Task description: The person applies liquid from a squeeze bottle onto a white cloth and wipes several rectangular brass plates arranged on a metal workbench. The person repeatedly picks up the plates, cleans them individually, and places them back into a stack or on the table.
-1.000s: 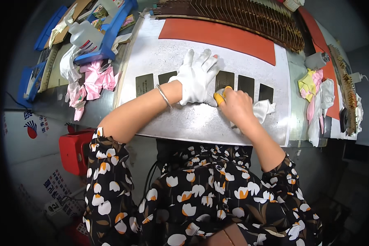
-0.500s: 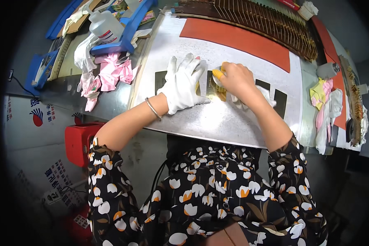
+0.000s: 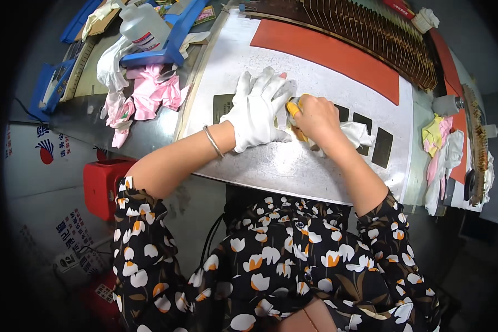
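On the white sheet (image 3: 229,61), your gloved L hand (image 3: 257,115) lay w/ fingers spread, one dark card (image 3: 222,107) just L; your R hand (image 3: 318,119) pinched a white cloth (image 3: 356,133), other dark cards (image 3: 382,148) to its R.

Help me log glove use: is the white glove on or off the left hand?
On: the white glove covers the left hand, ending at the bare wrist.

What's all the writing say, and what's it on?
White panels, left: dark characters, not copied here.
Clear bottle: label print, too small to read.
Leftmost dark card: print too small to read.
Red box, top right: white print, too blurred.
White sticker, lower left: any print too blurred.
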Motion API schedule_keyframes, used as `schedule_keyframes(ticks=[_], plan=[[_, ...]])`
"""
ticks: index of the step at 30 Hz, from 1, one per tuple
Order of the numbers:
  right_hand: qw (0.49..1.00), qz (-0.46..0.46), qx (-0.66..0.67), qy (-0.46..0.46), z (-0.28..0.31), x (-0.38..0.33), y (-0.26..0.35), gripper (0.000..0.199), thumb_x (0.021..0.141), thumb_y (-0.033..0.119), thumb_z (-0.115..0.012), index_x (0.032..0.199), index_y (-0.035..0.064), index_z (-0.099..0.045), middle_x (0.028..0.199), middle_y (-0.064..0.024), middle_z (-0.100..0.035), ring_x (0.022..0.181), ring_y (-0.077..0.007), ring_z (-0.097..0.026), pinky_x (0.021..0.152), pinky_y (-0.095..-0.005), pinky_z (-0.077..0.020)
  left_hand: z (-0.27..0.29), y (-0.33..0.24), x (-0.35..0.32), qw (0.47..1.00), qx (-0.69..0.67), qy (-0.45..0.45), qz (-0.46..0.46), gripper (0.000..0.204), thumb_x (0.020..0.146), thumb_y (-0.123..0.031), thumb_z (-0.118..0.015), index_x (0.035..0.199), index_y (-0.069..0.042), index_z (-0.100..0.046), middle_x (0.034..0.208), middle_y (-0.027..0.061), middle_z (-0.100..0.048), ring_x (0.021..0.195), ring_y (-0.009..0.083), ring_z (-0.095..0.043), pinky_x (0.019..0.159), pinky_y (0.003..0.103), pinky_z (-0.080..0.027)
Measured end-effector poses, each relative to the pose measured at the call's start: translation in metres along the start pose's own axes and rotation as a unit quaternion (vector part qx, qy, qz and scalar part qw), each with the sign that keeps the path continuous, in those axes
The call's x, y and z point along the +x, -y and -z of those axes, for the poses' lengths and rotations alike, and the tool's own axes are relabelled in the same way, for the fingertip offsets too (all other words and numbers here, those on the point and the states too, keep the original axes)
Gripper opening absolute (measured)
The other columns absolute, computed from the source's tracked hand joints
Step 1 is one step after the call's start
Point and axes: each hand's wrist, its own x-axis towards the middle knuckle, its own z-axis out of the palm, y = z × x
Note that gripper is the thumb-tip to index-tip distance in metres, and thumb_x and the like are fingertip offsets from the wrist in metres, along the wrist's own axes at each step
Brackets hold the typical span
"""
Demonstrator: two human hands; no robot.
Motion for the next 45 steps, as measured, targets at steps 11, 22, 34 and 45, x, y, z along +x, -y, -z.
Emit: schedule_keyframes(ticks=[11,22,34,45], plan=[[1.0,0.003,0.004,0.005,-0.008,-0.05,0.006,0.021,0.074,0.019,-0.057,0.076,-0.0014,-0.059,0.065,-0.0225,-0.06,0.064,-0.0379,-0.061,0.061,-0.0467,-0.0479,0.012,0.0,0.01,0.991,0.074,0.086,-0.071,0.099,0.061,-0.066,-0.06,0.131,-0.001,-0.037,0.141,0.0137,-0.027,0.135,0.0314,-0.013,0.105,0.057,-0.008],[0.996,0.083,0.008,0.037,0.034,-0.044,0.031,0.031,0.081,0.032,-0.058,0.083,0.0014,-0.061,0.061,-0.018,-0.06,0.064,-0.0342,-0.061,0.062,-0.0431,-0.0468,0.024,0.029,-0.057,0.997,0.01,-0.047,0.062,0.095,0.056,-0.055,-0.071,0.127,-0.001,-0.038,0.134,0.0191,-0.035,0.13,0.0349,-0.025,0.103,0.058,-0.015],[0.994,0.105,-0.004,0.039,-0.011,0.045,0.06,0.021,0.074,0.018,-0.057,0.083,0.0009,-0.065,0.076,-0.0215,-0.063,0.075,-0.0352,-0.061,0.068,-0.0441,-0.0477,0.013,0.027,-0.058,0.992,0.011,-0.021,0.126,0.096,0.063,-0.06,-0.064,0.133,-0.002,-0.033,0.137,0.0177,-0.03,0.132,0.0351,-0.02,0.104,0.057,-0.013],[0.996,0.068,-0.003,0.049,-0.01,0.013,0.062,0.019,0.072,0.015,-0.056,0.073,-0.0032,-0.063,0.073,-0.0249,-0.061,0.07,-0.0396,-0.062,0.065,-0.0461,-0.0483,0.018,0.026,-0.048,0.997,0.026,0.013,0.077,0.087,0.067,-0.056,-0.062,0.132,-0.005,-0.036,0.143,0.0117,-0.024,0.134,0.033,-0.014,0.104,0.057,-0.013]])
